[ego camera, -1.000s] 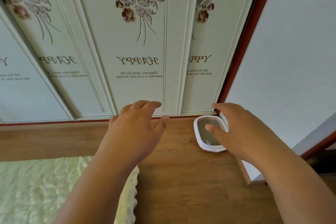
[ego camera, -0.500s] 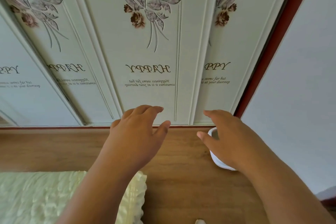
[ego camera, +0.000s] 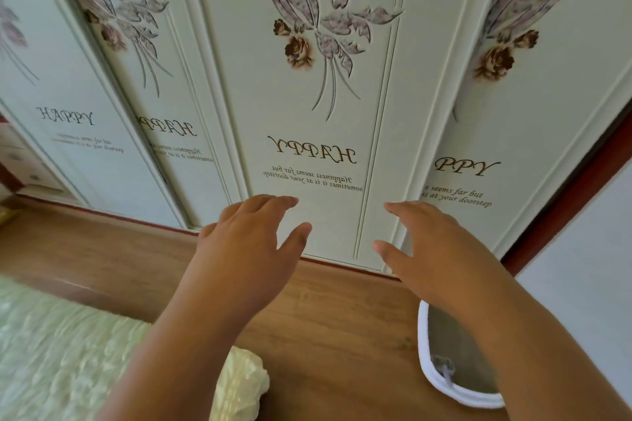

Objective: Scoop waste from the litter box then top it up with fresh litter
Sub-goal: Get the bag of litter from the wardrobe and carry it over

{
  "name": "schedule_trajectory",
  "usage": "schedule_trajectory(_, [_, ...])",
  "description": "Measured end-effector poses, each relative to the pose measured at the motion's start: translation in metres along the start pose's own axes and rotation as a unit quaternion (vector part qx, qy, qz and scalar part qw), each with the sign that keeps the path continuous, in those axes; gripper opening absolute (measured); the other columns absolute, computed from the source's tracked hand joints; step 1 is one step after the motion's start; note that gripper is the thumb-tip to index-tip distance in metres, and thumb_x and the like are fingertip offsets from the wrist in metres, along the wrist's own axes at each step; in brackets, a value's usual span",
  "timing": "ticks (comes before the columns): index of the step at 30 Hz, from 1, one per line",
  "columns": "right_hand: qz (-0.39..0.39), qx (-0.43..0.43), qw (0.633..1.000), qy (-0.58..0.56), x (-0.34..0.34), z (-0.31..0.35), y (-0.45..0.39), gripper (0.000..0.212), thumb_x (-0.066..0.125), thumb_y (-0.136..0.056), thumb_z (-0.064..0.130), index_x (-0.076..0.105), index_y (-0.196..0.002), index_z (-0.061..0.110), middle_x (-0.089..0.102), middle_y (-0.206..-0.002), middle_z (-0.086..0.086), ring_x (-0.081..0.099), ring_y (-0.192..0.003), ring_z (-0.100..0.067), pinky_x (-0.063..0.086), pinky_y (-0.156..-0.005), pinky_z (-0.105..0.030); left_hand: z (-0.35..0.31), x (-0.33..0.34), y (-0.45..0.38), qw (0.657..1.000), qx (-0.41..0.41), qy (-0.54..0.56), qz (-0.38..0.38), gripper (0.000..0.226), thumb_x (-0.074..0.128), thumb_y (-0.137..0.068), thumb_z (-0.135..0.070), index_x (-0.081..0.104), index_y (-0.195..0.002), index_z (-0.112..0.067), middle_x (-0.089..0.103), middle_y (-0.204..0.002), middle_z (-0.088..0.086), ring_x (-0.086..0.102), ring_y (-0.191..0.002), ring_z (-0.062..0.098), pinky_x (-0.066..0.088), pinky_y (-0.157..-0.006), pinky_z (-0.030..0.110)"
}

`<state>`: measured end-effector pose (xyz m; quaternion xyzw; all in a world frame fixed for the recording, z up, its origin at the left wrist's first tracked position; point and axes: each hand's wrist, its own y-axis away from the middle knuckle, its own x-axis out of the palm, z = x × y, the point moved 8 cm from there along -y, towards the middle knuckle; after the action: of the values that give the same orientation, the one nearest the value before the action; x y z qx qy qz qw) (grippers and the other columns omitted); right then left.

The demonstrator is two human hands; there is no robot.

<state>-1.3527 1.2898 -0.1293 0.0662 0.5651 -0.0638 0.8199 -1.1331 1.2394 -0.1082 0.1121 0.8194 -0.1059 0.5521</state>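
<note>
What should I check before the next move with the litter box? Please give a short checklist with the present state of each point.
1. Left hand free: ok, fingers spread, holding nothing.
2. Right hand free: ok, open, holding nothing.
3. Litter box within reach: ok, on the wooden floor under the right forearm.
4. Scoop ready: cannot tell, only a small grey object shows inside the box near its rim.
5. Fresh litter at hand: not ok, none in view.
6. Waste in the box: cannot tell, the forearm hides most of it.
</note>
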Motion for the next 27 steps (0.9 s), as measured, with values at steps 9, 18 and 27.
schedule_trajectory(9, [0.020, -0.051, 0.998, 0.009, 0.010, 0.023, -0.110, 0.065, 0.048, -0.099, 0.056, 0.028, -0.157, 0.035, 0.030, -0.161, 0.013, 0.032, -0.146, -0.011, 0.035, -0.116, -0.035, 0.040, 0.015, -0.077, 0.998, -0.061, 0.001, 0.010, 0.055, 0.033, -0.098, -0.066, 0.032, -0.150, -0.049, 0.035, -0.157, -0.023, 0.027, -0.150, 0.011, 0.026, -0.120, 0.045])
schedule_trajectory(18, [0.005, -0.045, 0.999, 0.023, 0.011, 0.067, -0.235, 0.063, 0.047, -0.099, 0.057, 0.028, -0.156, 0.036, 0.031, -0.159, 0.016, 0.035, -0.142, -0.011, 0.036, -0.113, -0.032, 0.085, -0.004, -0.212, 0.999, -0.034, 0.011, -0.002, 0.055, 0.033, -0.098, -0.066, 0.035, -0.150, -0.048, 0.037, -0.155, -0.025, 0.029, -0.148, 0.009, 0.029, -0.118, 0.043])
schedule_trajectory(27, [0.000, -0.065, 0.997, 0.029, 0.018, 0.120, -0.333, 0.062, 0.049, -0.098, 0.057, 0.031, -0.154, 0.036, 0.037, -0.153, 0.016, 0.042, -0.135, -0.012, 0.042, -0.109, -0.033, 0.135, -0.030, -0.300, 0.999, -0.029, 0.010, -0.019, 0.056, 0.032, -0.097, -0.067, 0.037, -0.148, -0.047, 0.039, -0.153, -0.025, 0.033, -0.145, 0.009, 0.032, -0.116, 0.043])
